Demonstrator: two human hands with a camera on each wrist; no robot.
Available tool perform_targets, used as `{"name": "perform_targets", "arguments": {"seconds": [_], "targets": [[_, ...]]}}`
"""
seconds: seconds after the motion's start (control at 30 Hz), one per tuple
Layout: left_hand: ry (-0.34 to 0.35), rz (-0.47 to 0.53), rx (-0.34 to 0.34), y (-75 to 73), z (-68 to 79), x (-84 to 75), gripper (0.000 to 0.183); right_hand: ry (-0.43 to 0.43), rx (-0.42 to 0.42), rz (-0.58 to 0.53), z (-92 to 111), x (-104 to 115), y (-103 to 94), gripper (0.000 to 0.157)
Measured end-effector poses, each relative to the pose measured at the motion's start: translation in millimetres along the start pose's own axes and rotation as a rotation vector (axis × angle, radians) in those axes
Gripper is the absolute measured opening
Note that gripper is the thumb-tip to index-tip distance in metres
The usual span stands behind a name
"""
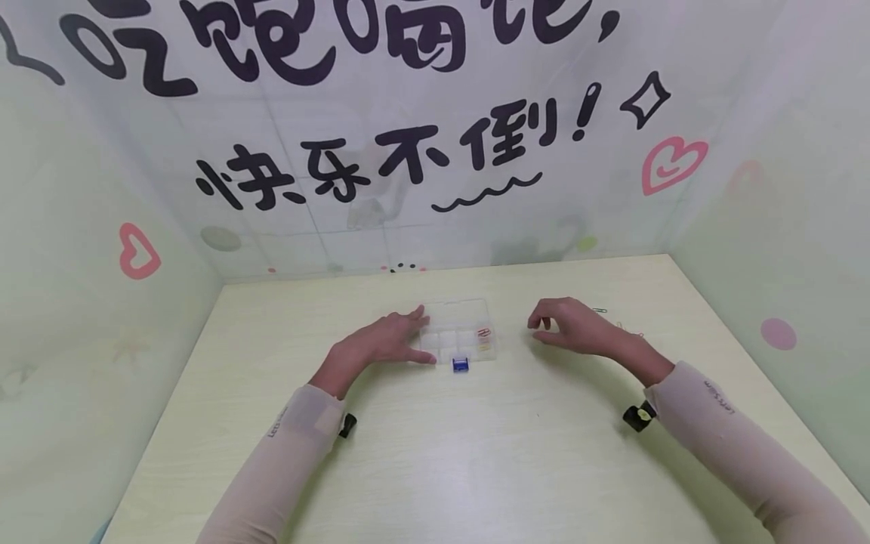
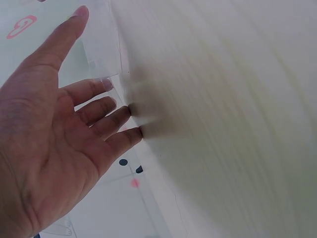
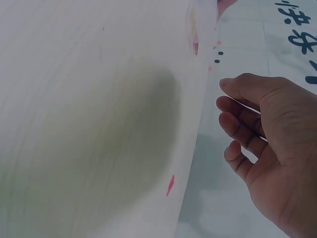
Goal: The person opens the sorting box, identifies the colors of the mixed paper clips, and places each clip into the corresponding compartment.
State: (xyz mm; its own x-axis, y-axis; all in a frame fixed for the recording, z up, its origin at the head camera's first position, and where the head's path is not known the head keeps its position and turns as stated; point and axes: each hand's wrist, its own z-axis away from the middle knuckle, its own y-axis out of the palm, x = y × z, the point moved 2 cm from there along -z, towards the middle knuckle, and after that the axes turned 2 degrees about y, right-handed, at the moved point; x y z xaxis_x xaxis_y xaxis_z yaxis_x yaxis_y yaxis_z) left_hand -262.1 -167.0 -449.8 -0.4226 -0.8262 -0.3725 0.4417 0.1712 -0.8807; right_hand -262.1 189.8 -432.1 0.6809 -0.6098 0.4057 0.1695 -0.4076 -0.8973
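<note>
A clear plastic compartment box (image 1: 455,311) lies on the table, with a blue clasp (image 1: 461,366) at its front edge. Red paper clips (image 1: 483,332) sit in a right-hand compartment, and something yellow (image 1: 485,347) lies in the one in front of it. My left hand (image 1: 394,338) rests at the box's left side, thumb and fingers spread; the left wrist view shows its palm (image 2: 54,144) holding nothing. To the right of the box, my right hand (image 1: 569,325) hovers above the table. Its fingers (image 3: 242,131) are loosely bent with nothing visible between them.
Beyond the right hand lie a dark paper clip (image 1: 599,310) and some reddish clips (image 1: 639,334), partly hidden by the wrist. The pale table (image 1: 435,453) is bounded by a lettered back wall (image 1: 381,249) and side walls.
</note>
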Motion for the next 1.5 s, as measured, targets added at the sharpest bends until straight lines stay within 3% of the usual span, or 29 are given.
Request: {"name": "perform_targets", "arguments": {"seconds": [0.87, 1.5], "targets": [[0.034, -0.013, 0.000, 4.4, 10.1, 4.5, 0.100, 0.121, -0.021, 0.040, 59, -28, -34.7, 0.017], [0.067, -0.024, -0.002, 10.5, 14.7, 12.2, 0.099, 0.265, 0.040, 0.055, 97, -49, -37.2, 0.021]]}}
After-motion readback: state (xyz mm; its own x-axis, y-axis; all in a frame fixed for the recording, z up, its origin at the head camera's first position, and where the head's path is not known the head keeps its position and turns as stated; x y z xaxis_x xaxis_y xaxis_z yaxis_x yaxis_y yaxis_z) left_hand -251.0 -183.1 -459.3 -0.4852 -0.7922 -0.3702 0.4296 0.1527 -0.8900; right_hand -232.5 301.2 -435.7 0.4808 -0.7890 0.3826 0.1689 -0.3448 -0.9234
